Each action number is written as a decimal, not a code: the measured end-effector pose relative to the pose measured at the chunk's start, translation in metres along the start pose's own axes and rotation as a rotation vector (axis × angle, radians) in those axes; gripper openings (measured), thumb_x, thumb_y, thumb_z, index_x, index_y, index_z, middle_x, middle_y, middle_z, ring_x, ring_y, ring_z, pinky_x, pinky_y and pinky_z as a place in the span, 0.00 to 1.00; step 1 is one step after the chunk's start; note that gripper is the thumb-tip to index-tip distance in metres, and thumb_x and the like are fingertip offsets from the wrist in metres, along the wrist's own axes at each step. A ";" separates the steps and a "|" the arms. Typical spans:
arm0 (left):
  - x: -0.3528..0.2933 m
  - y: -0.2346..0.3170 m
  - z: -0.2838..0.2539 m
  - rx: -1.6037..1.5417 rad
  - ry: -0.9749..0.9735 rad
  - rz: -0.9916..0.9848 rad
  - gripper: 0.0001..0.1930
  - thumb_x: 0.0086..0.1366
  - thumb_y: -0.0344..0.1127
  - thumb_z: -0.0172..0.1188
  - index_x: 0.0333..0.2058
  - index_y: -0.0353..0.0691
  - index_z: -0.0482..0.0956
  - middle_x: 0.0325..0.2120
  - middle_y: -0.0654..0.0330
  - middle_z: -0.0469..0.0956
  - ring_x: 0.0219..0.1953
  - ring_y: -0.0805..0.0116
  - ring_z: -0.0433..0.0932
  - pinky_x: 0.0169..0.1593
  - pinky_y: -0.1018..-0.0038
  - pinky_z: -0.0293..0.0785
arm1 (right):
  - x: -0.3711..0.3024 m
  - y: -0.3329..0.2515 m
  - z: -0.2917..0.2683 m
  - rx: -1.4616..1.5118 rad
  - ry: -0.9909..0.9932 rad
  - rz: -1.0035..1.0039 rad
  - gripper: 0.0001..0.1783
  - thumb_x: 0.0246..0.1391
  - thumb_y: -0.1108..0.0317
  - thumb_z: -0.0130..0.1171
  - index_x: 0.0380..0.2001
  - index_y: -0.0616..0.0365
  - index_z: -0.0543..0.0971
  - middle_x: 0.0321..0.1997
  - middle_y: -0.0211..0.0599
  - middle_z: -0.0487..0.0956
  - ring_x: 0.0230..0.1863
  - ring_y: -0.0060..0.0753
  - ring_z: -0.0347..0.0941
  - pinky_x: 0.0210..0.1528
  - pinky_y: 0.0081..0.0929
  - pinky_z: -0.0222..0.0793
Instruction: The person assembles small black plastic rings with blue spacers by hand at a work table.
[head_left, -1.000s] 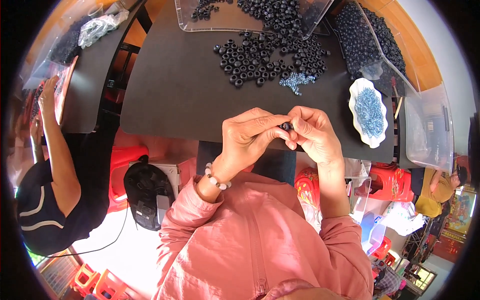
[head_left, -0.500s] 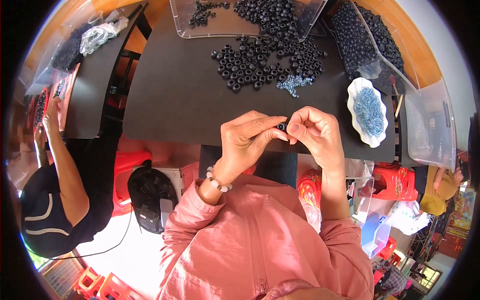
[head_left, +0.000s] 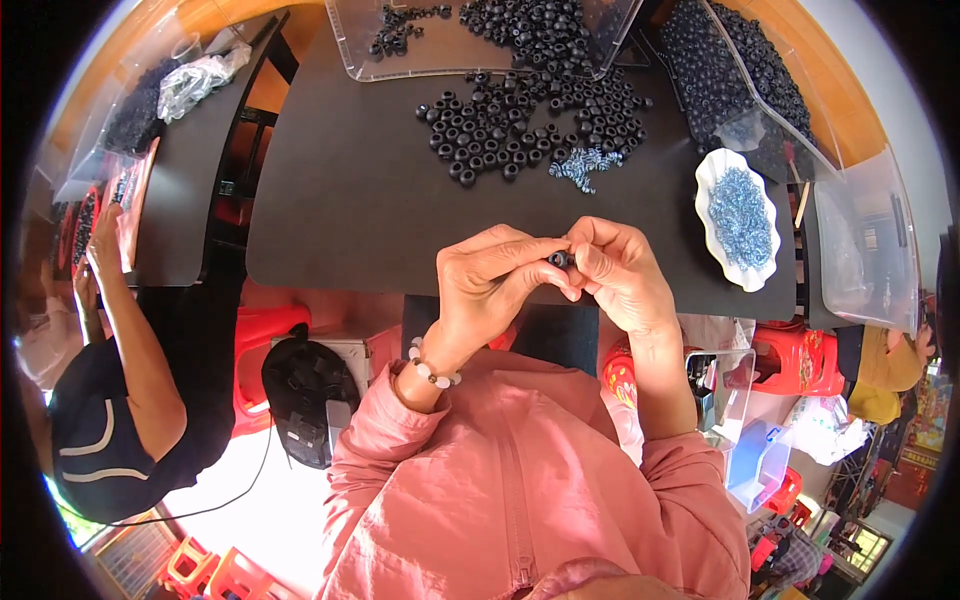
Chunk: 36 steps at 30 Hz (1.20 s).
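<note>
Between the thumb and forefinger of my left hand [head_left: 487,270] is a small black bead [head_left: 561,259], its hole showing. My right hand [head_left: 622,270] meets it from the right, thumb and fingers pinched together at the bead's edge. Whatever that pinch may hold is hidden by the fingertips. Both hands are over the near edge of the dark table [head_left: 340,190]. Beyond them a spread of loose black beads [head_left: 490,135] lies on the tabletop, with a little heap of small blue pieces [head_left: 583,168] at its near right side.
A scalloped white dish [head_left: 708,222] of blue pieces stands at the right. Behind the loose beads is a clear plastic bin [head_left: 375,72]; another clear bin of black beads [head_left: 700,90] stands far right. At a separate table on the left, a person in dark clothes [head_left: 130,420] works.
My right fingers have closed in against the bead, which has turned slightly and shows less of its hole. The whole view has shifted a little.
</note>
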<state>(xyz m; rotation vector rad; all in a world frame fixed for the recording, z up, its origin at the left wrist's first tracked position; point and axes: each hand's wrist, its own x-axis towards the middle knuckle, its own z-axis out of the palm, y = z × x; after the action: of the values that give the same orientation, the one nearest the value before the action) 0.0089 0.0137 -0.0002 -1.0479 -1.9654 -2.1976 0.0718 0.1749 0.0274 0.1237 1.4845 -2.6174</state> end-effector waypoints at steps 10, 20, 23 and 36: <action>0.002 0.000 -0.002 0.005 -0.074 0.002 0.10 0.51 0.32 0.67 0.33 0.36 0.84 0.22 0.60 0.79 0.23 0.75 0.74 0.27 0.80 0.69 | -0.005 -0.007 -0.001 -0.184 0.034 -0.029 0.10 0.55 0.66 0.60 0.28 0.61 0.74 0.22 0.30 0.75 0.24 0.20 0.70 0.30 0.17 0.68; 0.000 0.001 0.000 0.078 -0.023 0.056 0.10 0.53 0.33 0.66 0.34 0.36 0.84 0.23 0.60 0.79 0.25 0.73 0.75 0.29 0.79 0.71 | -0.004 0.000 -0.003 -0.132 0.047 -0.001 0.11 0.55 0.65 0.60 0.29 0.62 0.74 0.25 0.30 0.75 0.25 0.19 0.72 0.29 0.16 0.69; -0.001 0.000 -0.002 0.072 -0.049 0.086 0.11 0.51 0.29 0.65 0.36 0.37 0.83 0.24 0.59 0.80 0.26 0.70 0.78 0.31 0.77 0.73 | -0.005 0.002 -0.002 -0.100 0.060 0.010 0.14 0.54 0.61 0.61 0.32 0.62 0.74 0.25 0.30 0.76 0.26 0.19 0.72 0.29 0.16 0.69; -0.005 0.009 0.002 0.167 -0.062 0.166 0.15 0.46 0.29 0.67 0.36 0.41 0.84 0.16 0.67 0.74 0.18 0.74 0.71 0.24 0.77 0.66 | -0.006 0.008 -0.011 0.110 -0.201 0.124 0.25 0.53 0.51 0.59 0.39 0.66 0.74 0.28 0.32 0.74 0.26 0.22 0.69 0.30 0.17 0.67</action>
<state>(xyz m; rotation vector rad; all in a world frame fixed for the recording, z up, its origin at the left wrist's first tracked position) 0.0173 0.0113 0.0055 -1.2180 -1.9649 -1.9044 0.0785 0.1806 0.0162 -0.0356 1.2283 -2.5266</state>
